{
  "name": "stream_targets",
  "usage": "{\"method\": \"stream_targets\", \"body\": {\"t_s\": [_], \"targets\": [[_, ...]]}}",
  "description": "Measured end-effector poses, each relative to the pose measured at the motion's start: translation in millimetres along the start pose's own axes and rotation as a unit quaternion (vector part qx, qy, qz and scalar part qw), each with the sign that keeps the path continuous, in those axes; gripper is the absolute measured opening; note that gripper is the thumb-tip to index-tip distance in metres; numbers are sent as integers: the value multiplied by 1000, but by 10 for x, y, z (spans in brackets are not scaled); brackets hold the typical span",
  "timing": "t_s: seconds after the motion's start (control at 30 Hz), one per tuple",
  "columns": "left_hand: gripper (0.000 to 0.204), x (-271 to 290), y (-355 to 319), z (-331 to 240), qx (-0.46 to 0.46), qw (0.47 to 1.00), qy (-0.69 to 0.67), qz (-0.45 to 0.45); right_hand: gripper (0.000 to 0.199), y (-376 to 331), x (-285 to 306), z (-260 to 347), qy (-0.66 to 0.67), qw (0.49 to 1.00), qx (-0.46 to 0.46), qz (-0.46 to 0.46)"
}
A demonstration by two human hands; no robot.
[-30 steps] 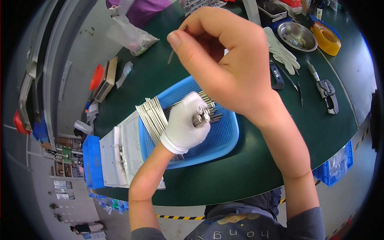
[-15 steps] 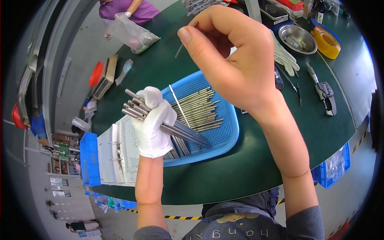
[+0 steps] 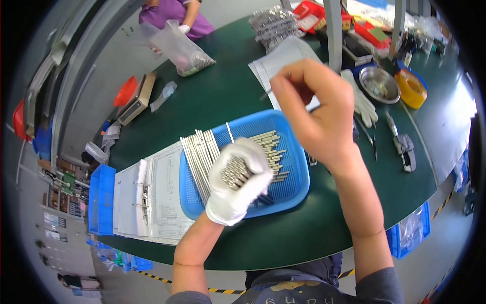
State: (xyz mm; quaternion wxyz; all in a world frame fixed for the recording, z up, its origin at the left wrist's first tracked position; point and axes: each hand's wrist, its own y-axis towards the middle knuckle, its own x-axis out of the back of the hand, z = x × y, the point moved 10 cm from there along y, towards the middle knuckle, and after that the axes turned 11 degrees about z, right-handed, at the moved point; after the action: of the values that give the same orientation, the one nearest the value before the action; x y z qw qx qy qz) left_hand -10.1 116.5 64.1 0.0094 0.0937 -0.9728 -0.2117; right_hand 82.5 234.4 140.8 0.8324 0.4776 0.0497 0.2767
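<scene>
My left hand [image 3: 230, 197], in a white glove, is closed round a bundle of metal rods [image 3: 235, 173] whose ends point up toward me. It hangs over a blue perforated basket [image 3: 302, 177]. Inside the basket, long metal rods [image 3: 197, 162] lie side by side on the left. More rods [image 3: 276, 152] lie to the right of a white strip [image 3: 230, 133], partly hidden by the glove. Bare and raised above the basket's right end, my right hand [image 3: 321, 114] pinches a thin metal pin [image 3: 265, 95] between thumb and forefinger.
An open ring binder [image 3: 164, 197] lies left of the basket, by a blue bin [image 3: 103, 200]. Behind my right hand are paper sheets [image 3: 283, 58]. A glove [image 3: 362, 101], metal bowl [image 3: 379, 83], tape roll [image 3: 410, 88] and micrometer [image 3: 402, 144] lie right. Across the table, a person holds a plastic bag [image 3: 182, 50].
My left hand has swung right with the rods, tipping their ends up toward me and uncovering the basket's left rods. My right hand is lower in view, still pinching the pin.
</scene>
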Motion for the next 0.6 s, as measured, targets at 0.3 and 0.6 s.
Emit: {"method": "stream_targets", "body": {"t_s": [0.3, 0.6], "targets": [[12, -2, -159, 125, 61, 995, -80, -18, 3, -137, -390, 356, 16, 988, 4, 155], [16, 63, -154, 305, 101, 993, -57, -7, 2, -168, -557, 575, 37, 977, 29, 207]]}}
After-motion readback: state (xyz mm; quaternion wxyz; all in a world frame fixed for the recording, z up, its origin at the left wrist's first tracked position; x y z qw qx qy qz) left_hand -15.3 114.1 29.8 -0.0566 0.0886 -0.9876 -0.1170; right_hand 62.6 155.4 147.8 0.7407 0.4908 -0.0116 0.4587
